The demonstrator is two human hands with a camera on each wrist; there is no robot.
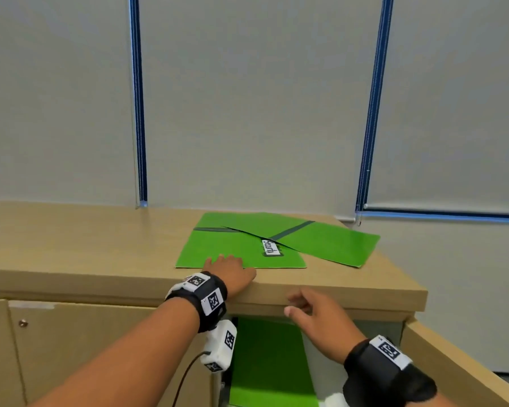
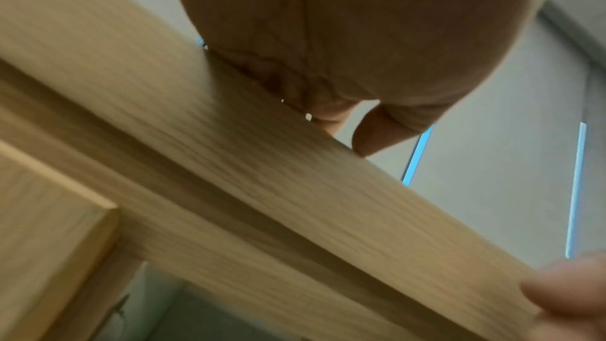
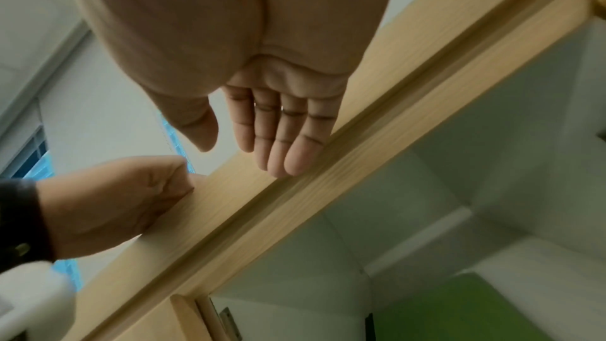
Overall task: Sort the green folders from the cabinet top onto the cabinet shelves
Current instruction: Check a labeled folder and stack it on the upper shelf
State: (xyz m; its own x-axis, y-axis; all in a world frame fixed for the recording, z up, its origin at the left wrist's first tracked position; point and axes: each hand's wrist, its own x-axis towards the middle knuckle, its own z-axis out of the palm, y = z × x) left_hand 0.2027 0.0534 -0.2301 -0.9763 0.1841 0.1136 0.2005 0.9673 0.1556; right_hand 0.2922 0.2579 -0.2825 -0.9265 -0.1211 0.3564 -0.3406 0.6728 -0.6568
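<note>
Folder (image 1: 262,356) down in the open cabinet compartment nearest the camera, green, lying on the shelf below the cabinet top, with the open cabinet door (image 1: 465,368) swung out at the right. Just above it hovers the right hand (image 1: 318,315), in front of the front edge of the cabinet top (image 1: 365,298); the right wrist view shows its fingers (image 3: 295,139) straight and together, loose, gripping nothing, their tips close to the wooden edge. To the left, the left hand (image 1: 232,273) reaches over that same front edge, heel of the palm on the wood, fingers laid onto the near edge of a green folder with a white label (image 1: 241,251) on the cabinet top; whether those fingers lie flat or pinch the folder's edge, I cannot tell, since the left wrist view shows only the palm and thumb against the wood. Both wrists carry black bands with white marker tags. Farther back, a second green folder (image 1: 335,245) lies askew, overlapping the labelled one's far right part and jutting past the right end of the cabinet top. Behind everything, pale roller blinds (image 1: 247,98) with blue bead chains.
</note>
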